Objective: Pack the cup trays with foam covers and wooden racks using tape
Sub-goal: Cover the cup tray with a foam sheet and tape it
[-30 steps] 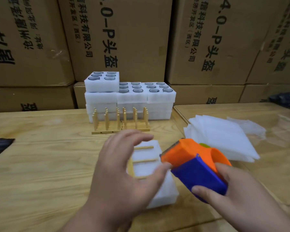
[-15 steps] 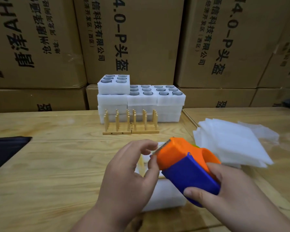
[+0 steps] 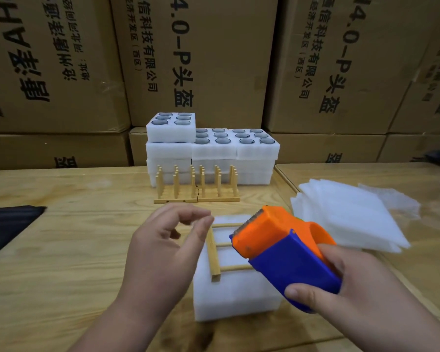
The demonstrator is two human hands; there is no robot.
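Crowding the table [image 3: 61, 250]: stacked cup trays [image 3: 211, 151], upright racks [image 3: 197, 185], foam sheets [image 3: 351, 214]

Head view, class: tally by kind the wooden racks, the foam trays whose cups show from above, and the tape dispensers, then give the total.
Pale wooden peg racks: 3 (two upright, one flat)
White foam trays with cups showing: 3
Orange-and-blue plastic tape dispenser: 1
Total: 7

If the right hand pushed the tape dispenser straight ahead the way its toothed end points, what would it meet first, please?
Probably the left hand's thumb tip, raised just ahead of the tape dispenser held by the right hand; depth is unclear.
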